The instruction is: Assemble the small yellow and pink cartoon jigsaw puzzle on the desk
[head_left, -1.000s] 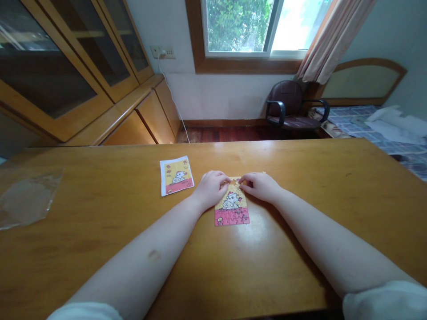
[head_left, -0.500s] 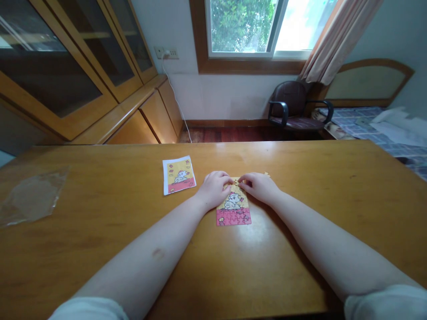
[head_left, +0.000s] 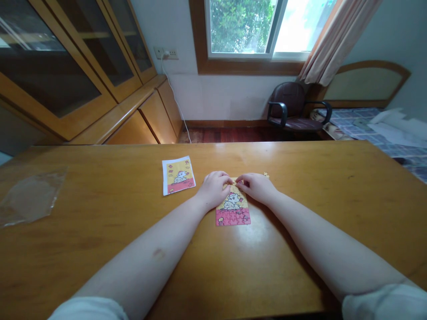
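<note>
A jigsaw puzzle (head_left: 232,217), yellow above and pink below with a white cartoon animal in the middle, lies flat on the wooden table. My left hand (head_left: 215,189) rests over its upper left side, fingers curled and the tips pressed on the puzzle. From the right, my right hand (head_left: 255,186) reaches to the top part with thumb and forefinger pinched at a small yellow puzzle piece, mostly hidden by the fingers. Both hands cover part of the upper puzzle. Just beyond my right hand lies a loose yellow piece (head_left: 266,174).
A printed reference picture (head_left: 180,176) with the same design lies left of the puzzle. Farther left is a clear plastic bag (head_left: 31,195). Past the table's far edge stand a dark office chair (head_left: 289,104), a bed (head_left: 367,122) and a glass-door cabinet (head_left: 110,95).
My right fingers have shifted slightly left over the top of the puzzle. My left hand stays almost where it was.
</note>
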### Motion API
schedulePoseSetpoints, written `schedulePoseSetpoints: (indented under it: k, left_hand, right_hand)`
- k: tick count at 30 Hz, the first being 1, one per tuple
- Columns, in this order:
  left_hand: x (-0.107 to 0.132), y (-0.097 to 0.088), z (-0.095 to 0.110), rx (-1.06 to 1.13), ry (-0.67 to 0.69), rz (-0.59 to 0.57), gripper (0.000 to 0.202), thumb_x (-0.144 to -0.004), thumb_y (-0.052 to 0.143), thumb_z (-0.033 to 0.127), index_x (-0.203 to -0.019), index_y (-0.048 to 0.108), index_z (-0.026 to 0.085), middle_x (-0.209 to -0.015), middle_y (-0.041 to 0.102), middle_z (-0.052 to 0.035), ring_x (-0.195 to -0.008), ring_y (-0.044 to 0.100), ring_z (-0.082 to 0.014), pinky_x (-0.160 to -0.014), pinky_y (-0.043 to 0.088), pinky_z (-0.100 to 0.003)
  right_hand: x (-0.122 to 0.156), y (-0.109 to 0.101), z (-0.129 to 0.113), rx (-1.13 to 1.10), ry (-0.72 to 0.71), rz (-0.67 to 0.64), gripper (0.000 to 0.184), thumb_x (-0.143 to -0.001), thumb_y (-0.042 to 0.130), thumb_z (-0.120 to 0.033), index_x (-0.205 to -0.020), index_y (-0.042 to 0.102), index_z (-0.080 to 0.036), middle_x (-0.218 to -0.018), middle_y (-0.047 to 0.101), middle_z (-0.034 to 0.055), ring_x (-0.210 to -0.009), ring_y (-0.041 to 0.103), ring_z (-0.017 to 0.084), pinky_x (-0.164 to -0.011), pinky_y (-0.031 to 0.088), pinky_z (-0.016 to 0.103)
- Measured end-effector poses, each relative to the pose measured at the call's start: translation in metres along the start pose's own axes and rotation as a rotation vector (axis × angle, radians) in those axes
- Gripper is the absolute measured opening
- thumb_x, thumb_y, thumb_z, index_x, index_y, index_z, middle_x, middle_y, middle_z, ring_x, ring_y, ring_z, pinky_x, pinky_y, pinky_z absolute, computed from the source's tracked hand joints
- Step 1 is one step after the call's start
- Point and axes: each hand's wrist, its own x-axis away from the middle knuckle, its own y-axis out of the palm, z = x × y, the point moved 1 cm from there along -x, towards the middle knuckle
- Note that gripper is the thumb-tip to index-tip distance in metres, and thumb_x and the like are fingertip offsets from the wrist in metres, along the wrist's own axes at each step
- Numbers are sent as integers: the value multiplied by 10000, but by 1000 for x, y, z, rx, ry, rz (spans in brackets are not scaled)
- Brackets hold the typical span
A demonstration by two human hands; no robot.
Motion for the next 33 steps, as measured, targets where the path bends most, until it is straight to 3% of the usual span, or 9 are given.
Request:
schedulePoseSetpoints:
  k: [9,15,33]
  left_hand:
    - [0,0,0,5,4,5,182,-808,512,232,-875,681,229,-1018,635,-36,-1003,552,-219,-927,426,-387]
    - [1,-1,-3,-1,13,1,202,-803,505,219,-894,685,229,-1023,639,-32,-999,554,-217,-923,426,-378]
    - [1,1,-4,-3,36,3,221,-815,513,240,-928,703,247,-1033,636,-33,-995,556,-214,-921,430,-385]
  right_hand:
    - [-1,2,1,-17,-1,11,222,-854,537,-397,-932,689,-255,-799,687,7,-716,591,143,-639,380,239]
    - [2,-1,8,-82,20,77,198,-844,521,-299,-906,699,-241,-812,694,6,-729,597,139,-679,412,243]
    - [4,0,8,-32,-72,5,223,-853,534,-327,-952,724,-266,-891,717,13,-811,638,148,-744,446,238]
